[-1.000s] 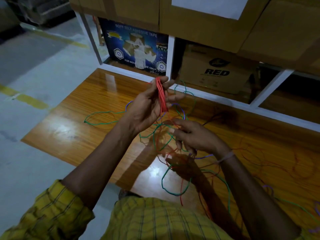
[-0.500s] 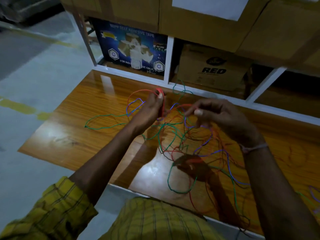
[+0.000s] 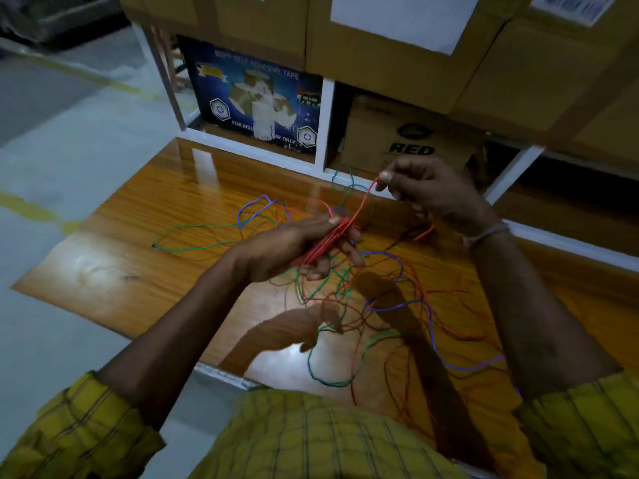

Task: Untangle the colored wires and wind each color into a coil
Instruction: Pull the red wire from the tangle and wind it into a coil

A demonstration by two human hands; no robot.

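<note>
My left hand (image 3: 294, 247) grips a bundle of red wire loops (image 3: 328, 242) above the glossy wooden table (image 3: 138, 236). A single red strand (image 3: 363, 205) runs from that bundle up and right to my right hand (image 3: 428, 188), which pinches its end between thumb and fingers near the table's far edge. Under both hands lies a tangle of wires: green wire (image 3: 193, 233) loops out to the left, blue-purple wire (image 3: 256, 209) lies behind the left hand, and more red wire (image 3: 446, 326) spreads to the right.
White shelf frames (image 3: 325, 122) stand right behind the table, holding a blue tape carton (image 3: 256, 98) and a brown cardboard box (image 3: 408, 140). Larger cartons (image 3: 397, 46) sit above. Grey floor (image 3: 69, 160) lies to the left of the table's edge.
My right hand has risen and moved right, drawing a red strand taut from the bundle. My left hand has lowered and tilted the red loops toward horizontal.
</note>
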